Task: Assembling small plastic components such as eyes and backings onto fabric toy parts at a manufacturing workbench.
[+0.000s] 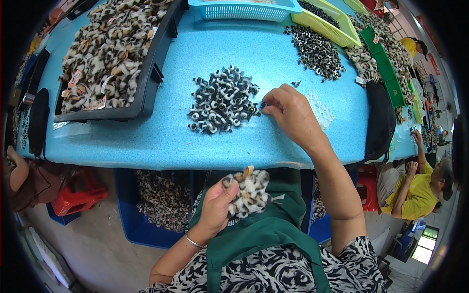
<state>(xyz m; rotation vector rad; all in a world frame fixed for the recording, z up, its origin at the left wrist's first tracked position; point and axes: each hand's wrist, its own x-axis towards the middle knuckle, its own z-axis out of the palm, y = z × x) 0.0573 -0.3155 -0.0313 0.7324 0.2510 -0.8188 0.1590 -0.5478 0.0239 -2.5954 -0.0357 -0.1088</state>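
Observation:
My left hand is closed on a furry plush piece with black, white and tan spots, above my green apron. A small tan tab sticks up from the top of the plush piece. Over the table, my right hand pinches a small dark toy eye between thumb and fingertips. Just left of those fingers lies a heap of black and white toy eyes on the blue tabletop. Beyond my right wrist is a patch of clear plastic washers, partly hidden by the hand.
A black tray piled with spotted plush pieces stands at left. At the back are a blue basket, a yellow-green basket and another dark heap. Blue bins sit below the table. A co-worker in yellow sits at right.

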